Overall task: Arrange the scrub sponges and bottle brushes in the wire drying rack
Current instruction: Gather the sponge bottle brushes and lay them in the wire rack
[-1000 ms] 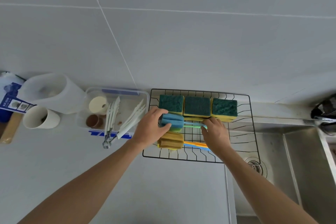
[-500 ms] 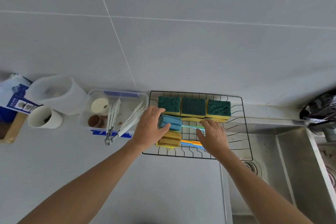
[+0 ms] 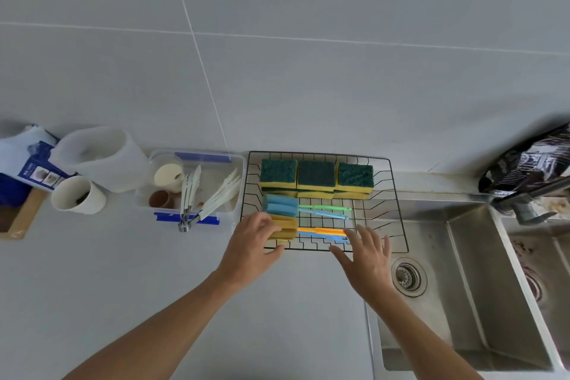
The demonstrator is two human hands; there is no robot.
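The black wire drying rack (image 3: 398,191) stands on the counter beside the sink. Three green-and-yellow scrub sponges (image 3: 316,175) line its back edge, stacked on more sponges. In front of them lie bottle brushes: blue foam heads (image 3: 281,205) with green and blue handles, and yellow foam heads (image 3: 286,228) with orange and blue handles (image 3: 320,231). My left hand (image 3: 251,248) is at the rack's front left corner, fingertips resting against the yellow heads, fingers loose. My right hand (image 3: 367,259) hovers at the front edge by the handle ends, fingers spread, holding nothing.
Left of the rack sits a clear plastic container (image 3: 237,170) holding white tongs and small cups. Further left are a white jug (image 3: 101,157), a white cup (image 3: 78,194) and a blue-white box (image 3: 34,163). The steel sink (image 3: 456,271) with its drain lies right; a black bag (image 3: 530,160) sits behind it.
Both hands have drawn back toward me, from the blue brushes to the rack's front edge. My left hand let go of the blue heads; my right hand's fingers spread open.
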